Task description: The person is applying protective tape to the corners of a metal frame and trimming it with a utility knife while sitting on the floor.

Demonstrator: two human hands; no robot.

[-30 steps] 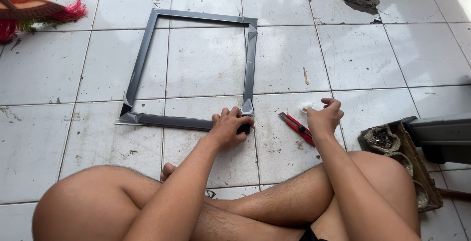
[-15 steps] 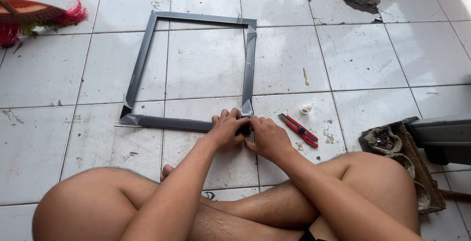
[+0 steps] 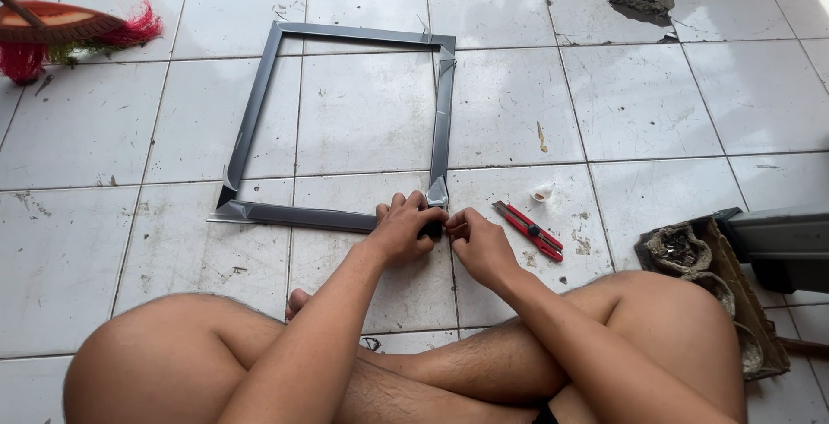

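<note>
The grey square frame [image 3: 345, 122] lies flat on the tiled floor [image 3: 639, 104], stretching away from both hands. Left hand [image 3: 401, 230] and right hand [image 3: 479, 243] pinch its near right corner together. A red utility knife [image 3: 528, 230] lies just right of the right hand.

White tiled floor [image 3: 673, 104] bears a grey square frame [image 3: 259, 113], red utility knife [image 3: 528, 230] and broom [image 3: 60, 31].

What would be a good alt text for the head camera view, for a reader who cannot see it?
A person sitting cross-legged on a white tiled floor presses the left hand and right hand on the near right corner of a square grey frame. A red utility knife lies right of the hands.
</note>
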